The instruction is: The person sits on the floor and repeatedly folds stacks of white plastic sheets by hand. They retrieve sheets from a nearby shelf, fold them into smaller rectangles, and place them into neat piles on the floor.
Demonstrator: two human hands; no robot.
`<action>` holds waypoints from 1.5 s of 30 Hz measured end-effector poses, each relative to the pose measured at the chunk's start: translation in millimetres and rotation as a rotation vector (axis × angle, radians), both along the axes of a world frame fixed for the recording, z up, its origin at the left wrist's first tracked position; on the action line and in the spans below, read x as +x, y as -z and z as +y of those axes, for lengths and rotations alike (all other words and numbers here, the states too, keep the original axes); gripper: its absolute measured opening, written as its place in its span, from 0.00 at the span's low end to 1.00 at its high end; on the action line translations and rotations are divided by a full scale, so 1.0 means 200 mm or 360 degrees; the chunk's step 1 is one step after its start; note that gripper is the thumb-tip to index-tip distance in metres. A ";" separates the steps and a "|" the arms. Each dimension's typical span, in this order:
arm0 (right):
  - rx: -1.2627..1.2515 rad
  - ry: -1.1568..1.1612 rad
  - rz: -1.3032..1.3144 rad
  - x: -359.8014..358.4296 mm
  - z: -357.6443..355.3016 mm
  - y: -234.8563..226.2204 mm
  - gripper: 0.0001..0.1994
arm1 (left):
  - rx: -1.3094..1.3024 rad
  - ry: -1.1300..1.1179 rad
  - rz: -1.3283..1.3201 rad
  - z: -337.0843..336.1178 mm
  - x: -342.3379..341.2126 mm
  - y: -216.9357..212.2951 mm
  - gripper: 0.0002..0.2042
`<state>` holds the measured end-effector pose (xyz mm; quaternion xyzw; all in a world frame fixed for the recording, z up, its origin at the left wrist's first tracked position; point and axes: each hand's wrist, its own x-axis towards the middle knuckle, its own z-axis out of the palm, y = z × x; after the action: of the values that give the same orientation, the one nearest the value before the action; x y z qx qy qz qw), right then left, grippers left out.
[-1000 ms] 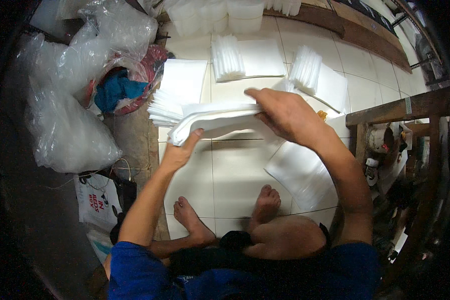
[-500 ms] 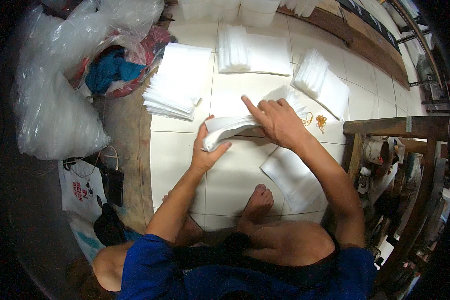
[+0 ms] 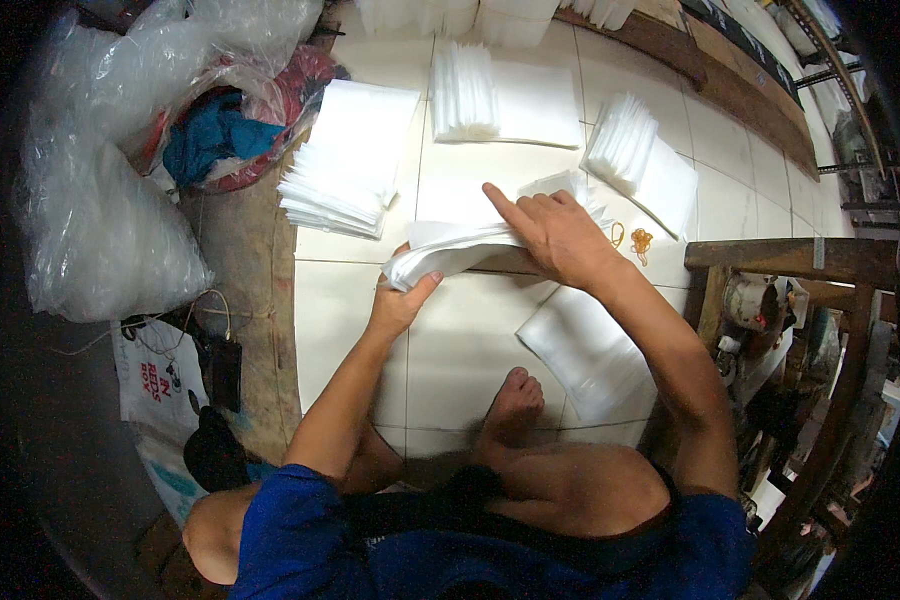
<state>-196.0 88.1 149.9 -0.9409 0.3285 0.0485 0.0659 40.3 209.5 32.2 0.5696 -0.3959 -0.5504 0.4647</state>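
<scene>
Between my hands a stack of thin white sheets [image 3: 465, 244], perhaps plastic bags, is bent above the tiled floor. My left hand [image 3: 400, 303] is closed round its left end, thumb on the near side and fingers mostly hidden behind. Over the right end, my right hand [image 3: 562, 238] grips the stack with its index finger stretched out along the top; its thumb is hidden. Just right of that hand lie amber rubber bands [image 3: 641, 245]. Nearer to me, a flat pile of white sheets [image 3: 585, 350] rests on the floor beside my bare foot.
Fanned white stacks lie at far left [image 3: 335, 185], far middle [image 3: 465, 95] and far right [image 3: 620, 145]. A big clear plastic bundle [image 3: 100, 220] and blue cloth [image 3: 220, 135] stand left. A wooden frame [image 3: 790, 254] is at right; a black box [image 3: 226, 375] lies on the left board.
My left hand has moved slightly left and up with its end of the stack, which now looks flatter and more stretched out. My right hand stays nearly in place.
</scene>
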 end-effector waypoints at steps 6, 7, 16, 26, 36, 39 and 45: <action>0.0032 0.0207 -0.0110 -0.14 -0.03 -0.01 0.06 | 0.0090 -0.0335 -0.0145 -0.01 -0.11 0.01 0.12; 0.0057 0.0221 -0.0111 -0.13 -0.02 0.00 0.05 | 0.0051 -0.0407 -0.0225 -0.02 -0.14 0.02 0.11; 0.0090 0.0342 -0.0265 -0.06 0.10 -0.08 0.18 | -0.0439 0.0001 -0.0175 0.01 -0.21 -0.18 0.32; 0.0134 0.0543 -0.0152 -0.01 0.06 0.02 0.28 | -0.0335 -0.0343 -0.0150 -0.08 -0.08 -0.13 0.15; 0.0198 0.0322 -0.0170 -0.14 -0.05 -0.02 0.09 | -0.0293 -0.0111 -0.0211 -0.08 0.00 -0.14 0.13; 0.0194 0.0284 -0.0250 -0.11 -0.04 -0.02 0.12 | -0.0427 -0.0054 -0.0235 -0.10 0.01 -0.16 0.19; 0.0173 0.0276 -0.0139 -0.02 -0.02 0.03 0.19 | -0.0226 -0.0093 0.0278 -0.07 -0.03 -0.14 0.35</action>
<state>-200.9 83.3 144.7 -0.9052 0.4025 0.0192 0.1350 34.4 195.7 60.1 0.4966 -0.3751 -0.5547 0.5524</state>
